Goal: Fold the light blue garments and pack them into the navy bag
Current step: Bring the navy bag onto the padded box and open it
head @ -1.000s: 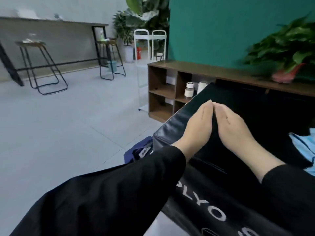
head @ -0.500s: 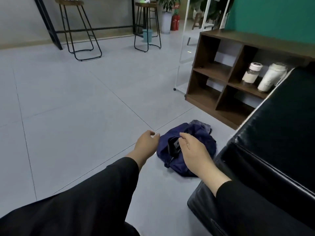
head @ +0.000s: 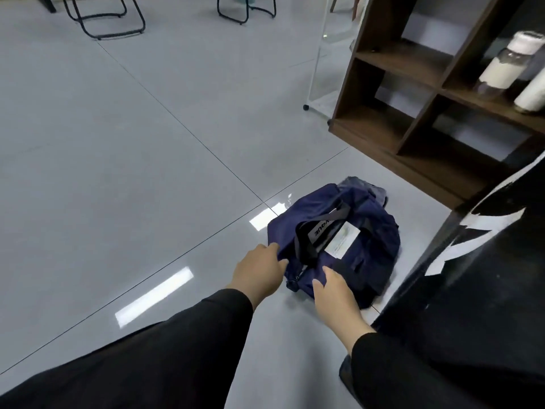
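Observation:
The navy bag (head: 354, 231) lies crumpled on the grey floor, its black straps and a white label facing up. My left hand (head: 256, 273) grips the bag's near left edge by the zip end. Just to the right, my right hand (head: 333, 293) holds the fabric at the near edge, fingers curled into it. No light blue garments are in view.
A black padded bench (head: 472, 290) with white lettering stands close on the right of the bag. Behind it is a brown open shelf (head: 413, 113) holding a bottle (head: 507, 60). A white wheeled rack (head: 324, 84) and stool legs (head: 109, 22) stand farther off.
My view dropped from the bench top to the floor. Both hands left the bench, reached down and forward, and now hold the navy bag's near edge.

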